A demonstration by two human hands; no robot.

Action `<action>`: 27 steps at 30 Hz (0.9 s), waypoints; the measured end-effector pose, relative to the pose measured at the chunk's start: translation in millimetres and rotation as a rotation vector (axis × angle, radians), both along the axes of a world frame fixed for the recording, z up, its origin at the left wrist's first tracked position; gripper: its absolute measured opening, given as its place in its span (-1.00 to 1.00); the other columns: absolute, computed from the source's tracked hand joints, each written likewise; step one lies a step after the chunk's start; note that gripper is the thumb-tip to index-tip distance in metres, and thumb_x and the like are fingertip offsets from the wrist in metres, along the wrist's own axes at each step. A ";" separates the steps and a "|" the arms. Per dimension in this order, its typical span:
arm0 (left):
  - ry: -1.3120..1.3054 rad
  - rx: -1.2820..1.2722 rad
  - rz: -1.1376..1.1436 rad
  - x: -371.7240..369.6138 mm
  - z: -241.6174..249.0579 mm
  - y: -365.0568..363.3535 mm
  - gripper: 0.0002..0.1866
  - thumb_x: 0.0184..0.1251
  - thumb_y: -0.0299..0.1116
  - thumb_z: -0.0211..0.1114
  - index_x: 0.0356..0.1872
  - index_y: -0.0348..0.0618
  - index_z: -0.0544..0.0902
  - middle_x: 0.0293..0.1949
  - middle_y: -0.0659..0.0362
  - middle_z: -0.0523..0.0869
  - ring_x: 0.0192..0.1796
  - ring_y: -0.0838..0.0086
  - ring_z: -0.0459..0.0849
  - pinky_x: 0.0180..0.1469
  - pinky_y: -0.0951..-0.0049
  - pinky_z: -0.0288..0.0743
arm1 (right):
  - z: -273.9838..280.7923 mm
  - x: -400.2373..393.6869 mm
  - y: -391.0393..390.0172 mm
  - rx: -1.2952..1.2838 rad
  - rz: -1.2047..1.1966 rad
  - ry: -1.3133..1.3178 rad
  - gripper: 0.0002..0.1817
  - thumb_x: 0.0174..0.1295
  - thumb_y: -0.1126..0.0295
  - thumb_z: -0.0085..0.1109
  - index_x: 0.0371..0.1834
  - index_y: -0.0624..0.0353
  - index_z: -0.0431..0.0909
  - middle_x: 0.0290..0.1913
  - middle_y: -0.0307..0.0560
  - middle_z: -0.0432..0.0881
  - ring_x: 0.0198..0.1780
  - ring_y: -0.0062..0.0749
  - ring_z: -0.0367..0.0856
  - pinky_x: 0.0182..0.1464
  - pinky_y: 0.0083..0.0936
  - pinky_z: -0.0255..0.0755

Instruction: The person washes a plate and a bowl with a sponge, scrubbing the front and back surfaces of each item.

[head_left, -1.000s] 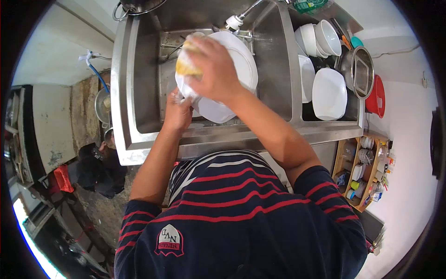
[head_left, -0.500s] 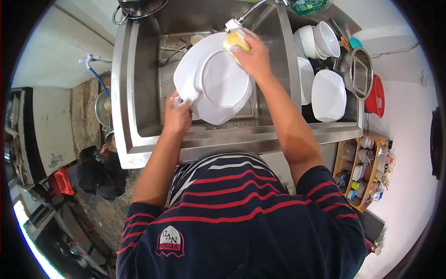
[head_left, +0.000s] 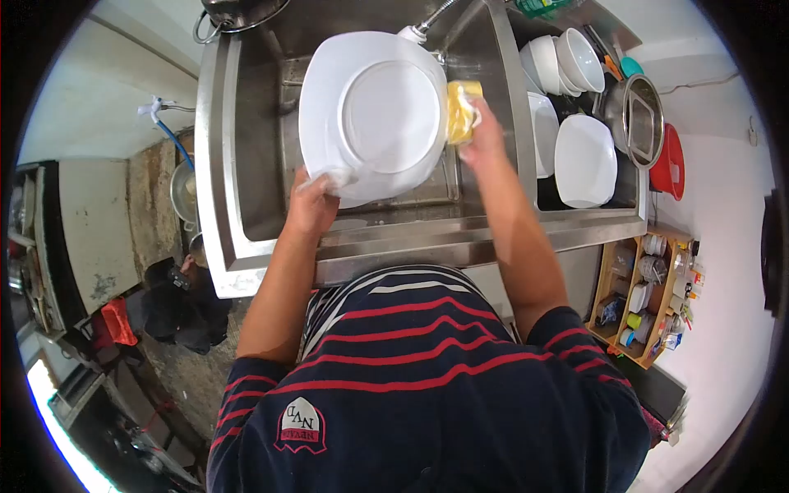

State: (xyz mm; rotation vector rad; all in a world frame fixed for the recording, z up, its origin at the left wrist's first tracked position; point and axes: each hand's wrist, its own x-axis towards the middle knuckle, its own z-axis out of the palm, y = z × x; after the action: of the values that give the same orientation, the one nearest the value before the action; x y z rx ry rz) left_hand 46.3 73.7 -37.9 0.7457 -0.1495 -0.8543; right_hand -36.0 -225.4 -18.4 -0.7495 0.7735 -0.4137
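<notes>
My left hand (head_left: pixel 313 202) grips the lower left rim of a large white plate (head_left: pixel 390 115), with suds around the fingers. The plate is held up over the steel sink (head_left: pixel 261 148), its underside with the raised foot ring facing me. In my right hand (head_left: pixel 485 138) is a yellow sponge (head_left: pixel 463 112) with white foam on it. The sponge is right at the plate's right edge, and my fingers are closed around it. Behind the plate, the utensils on the sink floor are mostly hidden.
Right of the basin stand white bowls (head_left: pixel 579 60), a square white dish (head_left: pixel 585 162) and a steel strainer (head_left: pixel 641 123). A red basin (head_left: pixel 668 163) is beyond them. The faucet hose (head_left: pixel 423 25) reaches in at the top. At far left, a person (head_left: pixel 177 300) is low near the floor.
My right hand with the sponge has moved from the plate's upper right down to its right edge. The plate has shifted slightly up and turned, covering more of the utensils.
</notes>
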 end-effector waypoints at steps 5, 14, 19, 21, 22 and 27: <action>0.160 0.182 0.016 -15.9 41.9 -20.7 -0.40 0.22 -0.36 0.29 0.28 -0.27 0.34 0.14 0.01 0.57 0.21 0.19 0.54 0.30 0.06 0.36 | 40.9 8.1 -14.6 -0.658 0.269 0.043 -0.60 0.16 0.32 0.22 0.05 0.28 0.56 -0.07 -0.05 0.66 -0.11 -0.25 0.66 -0.01 -0.35 0.51; 0.202 0.164 0.313 -11.4 41.1 -29.7 -0.52 0.30 -0.47 0.22 0.23 -0.34 0.38 0.11 0.01 0.58 0.16 0.23 0.57 0.27 0.15 0.39 | 27.9 -19.5 105.3 -1.626 0.134 0.184 -0.51 0.05 0.38 0.31 0.12 0.21 0.53 0.24 0.19 0.39 0.23 0.13 0.38 0.26 -0.18 0.30; 0.279 0.227 0.213 2.0 12.6 -20.9 -0.63 0.40 -0.42 0.10 0.17 -0.35 0.44 0.04 0.00 0.62 0.08 0.19 0.62 0.18 0.18 0.48 | 55.5 -16.0 159.7 -1.797 0.531 -0.092 -0.41 -0.10 0.32 0.34 0.13 0.07 0.52 0.30 0.13 0.36 0.28 0.13 0.32 0.24 -0.06 0.22; 0.291 0.106 0.154 2.8 12.5 -19.3 -0.66 0.42 -0.39 0.06 0.14 -0.34 0.46 0.02 -0.01 0.63 0.05 0.18 0.64 0.14 0.18 0.52 | 52.6 -14.9 152.6 -1.860 0.538 -0.101 -0.39 -0.16 0.27 0.40 0.09 0.03 0.55 0.32 0.11 0.33 0.18 0.05 0.39 0.20 -0.02 0.22; 0.343 0.147 0.204 1.7 18.0 -23.7 -0.65 0.41 -0.40 0.06 0.14 -0.34 0.46 0.02 0.00 0.63 0.05 0.19 0.64 0.14 0.18 0.53 | 50.1 -14.5 140.8 -1.857 0.519 -0.142 -0.41 -0.16 0.28 0.39 0.08 0.04 0.56 0.31 0.10 0.34 0.19 0.05 0.39 0.21 -0.03 0.23; 0.422 0.218 0.313 2.7 31.9 -23.3 -0.59 0.28 -0.48 0.15 0.16 -0.33 0.46 0.04 0.02 0.64 0.06 0.25 0.65 0.13 0.21 0.54 | 11.8 -14.7 67.9 -1.762 0.115 -0.029 -0.45 -0.09 0.34 0.39 0.07 0.16 0.56 0.20 0.13 0.46 0.23 0.11 0.43 0.28 -0.08 0.27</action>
State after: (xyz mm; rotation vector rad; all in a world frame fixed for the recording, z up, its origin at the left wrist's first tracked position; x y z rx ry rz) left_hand 49.1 50.3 -6.0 0.7512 0.4324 -0.7153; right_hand -50.6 -157.5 -6.6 -2.3855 0.1422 -0.9913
